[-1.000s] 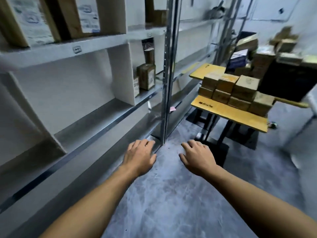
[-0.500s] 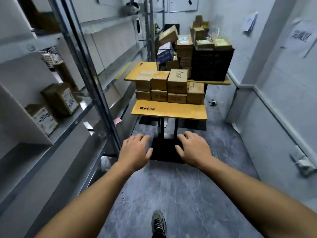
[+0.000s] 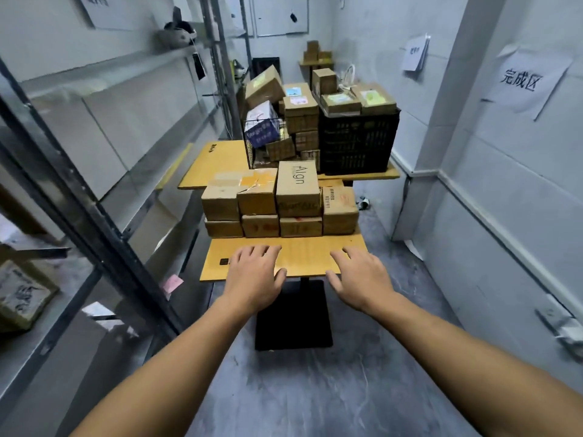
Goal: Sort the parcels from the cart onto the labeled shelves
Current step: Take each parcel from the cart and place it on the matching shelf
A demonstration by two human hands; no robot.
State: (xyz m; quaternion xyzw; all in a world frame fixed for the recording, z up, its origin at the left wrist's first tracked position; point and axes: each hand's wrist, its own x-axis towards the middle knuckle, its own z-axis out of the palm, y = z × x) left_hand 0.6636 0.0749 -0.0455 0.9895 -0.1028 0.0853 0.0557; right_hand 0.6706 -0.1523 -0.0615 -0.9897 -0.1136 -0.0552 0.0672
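Parcels [image 3: 279, 209]: brown cartons, sitting in two tiers on the yellow cart top [image 3: 303, 257], just beyond the hands. Left hand [image 3: 254, 275], right hand [image 3: 359, 280]: reaching forward over the near edge, fingers spread and relaxed, holding nothing. Step, as judged: taking up the next carton. Handling note: an upper-tier piece such as the Align box [image 3: 298, 187] is lying free for lifting; gripping both sides keeps neighbours undisturbed, and reading its label first settles which bay of the shelving [image 3: 90, 200] at left.
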